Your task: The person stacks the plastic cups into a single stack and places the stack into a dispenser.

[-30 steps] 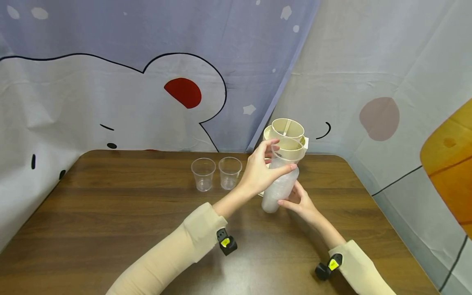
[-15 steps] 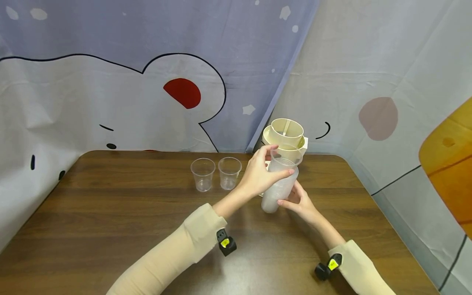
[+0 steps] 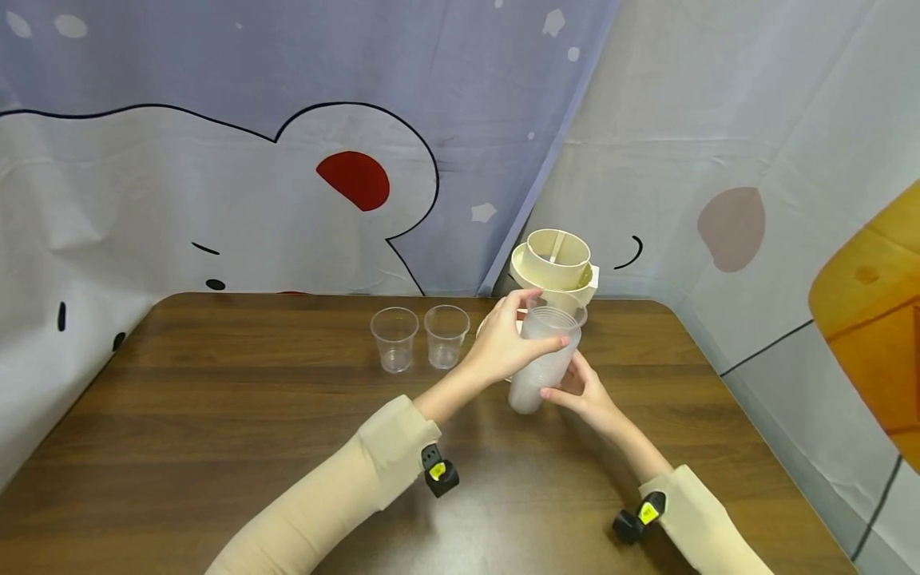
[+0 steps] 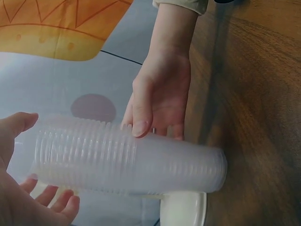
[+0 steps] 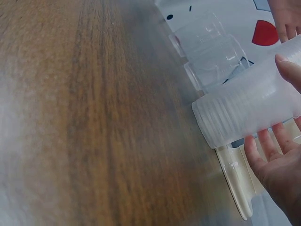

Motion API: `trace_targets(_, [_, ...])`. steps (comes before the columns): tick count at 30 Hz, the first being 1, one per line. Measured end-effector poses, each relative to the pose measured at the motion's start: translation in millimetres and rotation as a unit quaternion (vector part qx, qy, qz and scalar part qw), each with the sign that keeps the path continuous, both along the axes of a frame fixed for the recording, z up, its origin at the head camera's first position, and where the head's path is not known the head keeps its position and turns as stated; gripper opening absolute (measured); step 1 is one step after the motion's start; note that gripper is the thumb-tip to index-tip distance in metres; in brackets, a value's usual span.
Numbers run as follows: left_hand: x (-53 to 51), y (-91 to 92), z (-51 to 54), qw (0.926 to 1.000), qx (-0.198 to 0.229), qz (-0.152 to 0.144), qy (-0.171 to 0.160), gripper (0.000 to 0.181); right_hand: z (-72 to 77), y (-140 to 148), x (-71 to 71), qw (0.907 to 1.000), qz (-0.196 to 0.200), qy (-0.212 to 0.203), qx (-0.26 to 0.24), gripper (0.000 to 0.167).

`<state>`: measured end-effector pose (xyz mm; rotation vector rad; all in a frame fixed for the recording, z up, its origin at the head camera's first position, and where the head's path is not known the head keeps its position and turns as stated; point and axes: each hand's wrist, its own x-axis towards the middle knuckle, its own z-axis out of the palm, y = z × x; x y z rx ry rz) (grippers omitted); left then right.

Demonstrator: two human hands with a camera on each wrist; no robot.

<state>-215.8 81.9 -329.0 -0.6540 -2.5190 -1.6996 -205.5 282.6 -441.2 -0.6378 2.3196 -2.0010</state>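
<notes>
- Evidently, in the head view, the step in hand is nesting: the left hand (image 3: pixel 506 335) curls its thumb and fingers round the top cup (image 3: pixel 573 310) at the mouth of the cup stack (image 3: pixel 542 371), while the right hand (image 3: pixel 591 397) grips the stack lower down. The cup stack leans over the worktop (image 3: pixel 216 455); whether its base touches the wood I cannot tell. The next move calls, I judge, for a gentle push along the stack's axis, with the right hand bracing.
- As for room in that view, the cream holder (image 3: pixel 548 275) stands just behind the cup stack, leaving little space there. The nearer loose cup (image 3: pixel 446 339) and the farther loose cup (image 3: pixel 394 339) stand upright to its left. The worktop's right edge lies well to the stack's right; the widest room is on its near side.
- In the left wrist view, the left hand spans the stack's mouth end; the right thumb presses its wall.
- In the right wrist view, the right hand's thumb and fingers take opposite sides of the cup stack, the loose cups beyond it.
</notes>
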Motion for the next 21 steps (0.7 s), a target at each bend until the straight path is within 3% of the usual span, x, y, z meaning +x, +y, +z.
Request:
trace_targets(9, [-1.5, -1.6, -6.3, 1.0000, 0.003, -0.005, -0.005, 0.071, 1.6, -0.4, 0.8, 0.9999, -0.007, -0.004, 0.012, 0.082])
trace_targets(21, [-1.3, -0.8, -7.4, 0.9999, -0.002, -0.005, -0.012, 0.075, 0.5, 0.1, 1.3, 0.9999, -0.007, -0.004, 0.009, 0.080])
